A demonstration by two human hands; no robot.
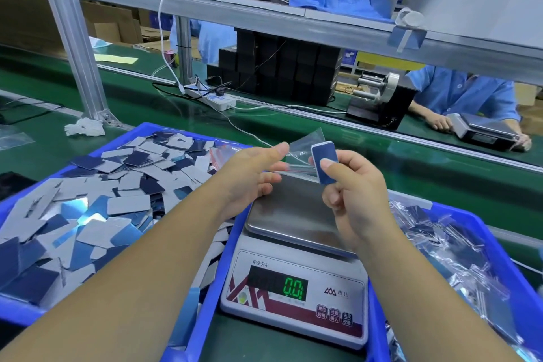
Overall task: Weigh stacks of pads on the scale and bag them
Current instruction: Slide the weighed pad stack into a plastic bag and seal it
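Left hand (252, 167) pinching clear bag (302, 147), right hand (352, 185) gripping pad stack (323, 161) upright above scale (293, 244)

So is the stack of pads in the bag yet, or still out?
Still out: the right hand pinches the stack of pads beside the clear bag held by the left hand.
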